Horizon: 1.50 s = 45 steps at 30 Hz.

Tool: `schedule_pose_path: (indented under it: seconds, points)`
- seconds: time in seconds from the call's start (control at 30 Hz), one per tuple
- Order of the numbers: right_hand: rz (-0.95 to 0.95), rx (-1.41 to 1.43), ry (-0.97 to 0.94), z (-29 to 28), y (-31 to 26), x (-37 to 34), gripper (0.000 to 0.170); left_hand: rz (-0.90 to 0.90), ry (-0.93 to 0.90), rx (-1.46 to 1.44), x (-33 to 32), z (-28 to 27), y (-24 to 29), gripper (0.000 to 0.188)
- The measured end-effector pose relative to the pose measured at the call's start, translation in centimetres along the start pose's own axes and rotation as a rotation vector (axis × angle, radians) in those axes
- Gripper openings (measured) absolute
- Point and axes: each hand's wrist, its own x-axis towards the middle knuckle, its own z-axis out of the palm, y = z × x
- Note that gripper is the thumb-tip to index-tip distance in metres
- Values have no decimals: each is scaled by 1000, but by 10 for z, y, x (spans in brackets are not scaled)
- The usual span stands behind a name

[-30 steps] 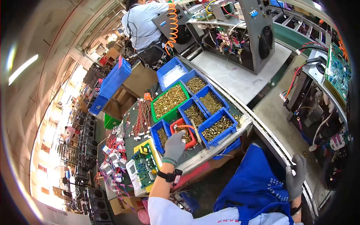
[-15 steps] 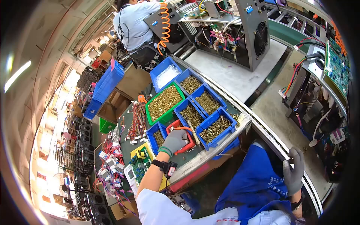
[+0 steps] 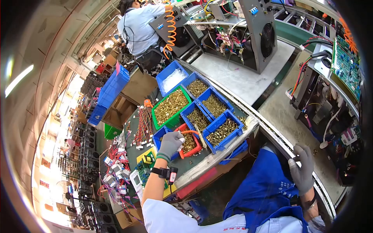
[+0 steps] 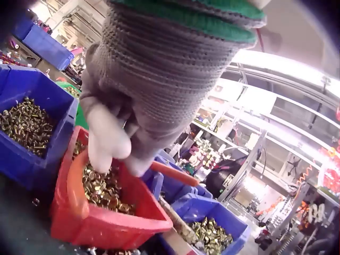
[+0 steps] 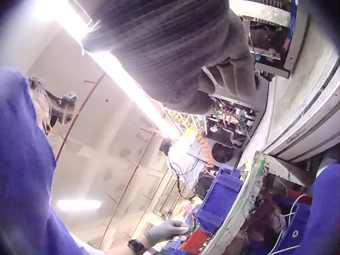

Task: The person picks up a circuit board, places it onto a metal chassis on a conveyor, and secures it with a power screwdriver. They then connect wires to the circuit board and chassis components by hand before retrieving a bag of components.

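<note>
My left hand [image 3: 170,145], in a grey glove with pale fingertips, hangs at the left edge of a red bin [image 3: 199,148] of small brass parts. Thumb and fingers are drawn together in the left wrist view, where the hand [image 4: 154,79] is above the red bin [image 4: 111,228]; a small metallic glint shows between them. An orange curved handle [image 4: 77,186] crosses that bin. The gloved right hand [image 3: 302,171] hangs loosely curled beside the conveyor rail at the right. Its fingers [image 5: 234,79] hold nothing visible.
Blue bins [image 3: 220,149] and a green bin [image 3: 154,121] of metal parts surround the red one. Wire bundles [image 3: 143,126] and a circuit board [image 3: 144,173] lie left. An open machine [image 3: 254,42] stands behind; another person [image 3: 142,29] works beyond.
My left hand went down to the red bin, then rose from it and moved left, fingertips together. The right hand has shifted slightly left, its fingers more curled.
</note>
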Motion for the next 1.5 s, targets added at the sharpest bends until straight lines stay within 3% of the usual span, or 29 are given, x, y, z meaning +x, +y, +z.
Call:
schedule_pose_path:
  seconds: [0.13, 0.2, 0.33, 0.4, 0.53, 0.67, 0.73, 0.77, 0.8, 0.87, 0.93, 0.97, 1.0, 1.07, 1.13, 1.2, 1.27, 1.33, 1.4, 1.43, 1.5]
  points:
    - [6, 29, 2, 5, -3, -1, 37, 59, -43, 297, 5, 15, 4, 25]
    - [30, 37, -6, 6, -5, -4, 37, 209, -11, 430, 9, 24, 6, 33]
    - [67, 57, 14, 4, -1, -11, 36, 142, -163, 527, 17, 28, -4, 35]
    - [56, 51, 40, 4, 3, -14, 35, 131, -196, 575, 31, 30, -15, 32]
    - [83, 73, 69, -5, 8, -23, 37, 288, -180, 708, 30, 29, -13, 25]
    - [67, 75, 87, -14, 12, -28, 37, 143, -206, 693, 23, 16, -4, 15]
    - [47, 83, 78, -19, 14, -27, 37, 38, 19, 376, 12, 6, -5, 14]
    - [28, 91, 66, -19, 15, -26, 37, 157, 191, 372, 7, 6, -3, 14]
    - [28, 94, 69, -18, 16, -26, 37, 159, 192, 375, 3, 7, 2, 14]
    - [154, 382, -24, -9, 23, -26, 34, 249, 247, 116, -8, 16, 13, 16]
    - [418, 805, -267, 0, 19, -16, 34, 286, -14, -250, -71, 49, 91, 17]
    - [582, 1068, -310, 12, 15, -14, 41, 545, -92, -60, -75, 77, 87, 19]
    - [766, 1380, -422, 32, 24, -14, 43, 730, -26, 87, -111, 105, 127, 21]
    - [967, 1747, -557, 57, 21, -15, 38, 953, -135, 44, -135, 161, 133, 23]
    - [960, 1852, -495, 72, 34, -34, 36, 780, -386, -45, -152, 192, 140, 23]
    - [941, 1959, -429, 69, 48, -43, 34, 728, -436, -43, -136, 191, 143, 21]
    - [1000, 1935, -297, 58, 64, -51, 31, 840, -36, -118, -99, 171, 134, 19]
    - [997, 1888, -262, 37, 74, -61, 29, 769, 159, 68, -42, 144, 109, 22]
    - [954, 1655, -100, 17, 68, -69, 30, 633, 138, 454, 0, 116, 94, 27]
    - [935, 1535, -20, 7, 64, -73, 31, 641, 134, 453, 10, 109, 93, 27]
    - [888, 1492, 41, -11, 61, -80, 31, 593, -189, 818, 22, 104, 96, 25]
